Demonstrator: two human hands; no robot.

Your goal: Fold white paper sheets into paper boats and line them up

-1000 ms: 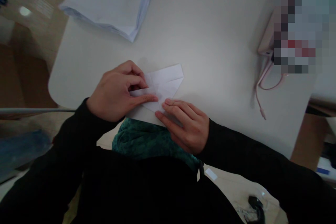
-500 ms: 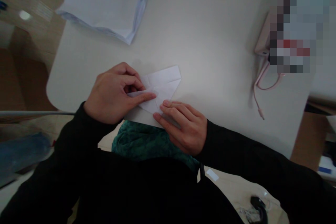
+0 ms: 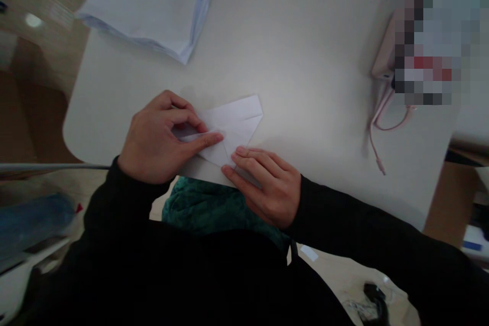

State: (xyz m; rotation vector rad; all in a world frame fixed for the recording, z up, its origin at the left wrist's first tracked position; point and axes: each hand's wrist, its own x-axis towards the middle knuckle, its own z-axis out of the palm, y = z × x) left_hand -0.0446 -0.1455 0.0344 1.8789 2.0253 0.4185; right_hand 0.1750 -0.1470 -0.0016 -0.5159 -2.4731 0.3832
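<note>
While its thumb lies over the near flap and its fingers curl in behind, the left hand [image 3: 155, 137] pinches a folded sheet of white paper [image 3: 242, 125]. At the paper's near corner, the right hand [image 3: 269, 183] rests its thumb and bent fingertips close together; whether these grip the corner or only press on it, I cannot tell. The paper lies at the near edge of a white desk [image 3: 317, 61], between the two hands, with its squared end pointing away to the right and creases crossing its surface. Both wrists come out of black sleeves [image 3: 340, 209]. Beyond the left hand, a thick stack of white paper [image 3: 145, 5] sits at the far left of the desktop. Well to the right, a pink cable [image 3: 371, 137] trails from a pale pink device [image 3: 384, 56] beside a pixelated patch. Below the desk edge shows dark green fabric [image 3: 206, 209]; farther down, a small white slip [image 3: 309, 252] and a black object with tangled wires [image 3: 374, 293] lie on the pale floor [image 3: 328, 275].
</note>
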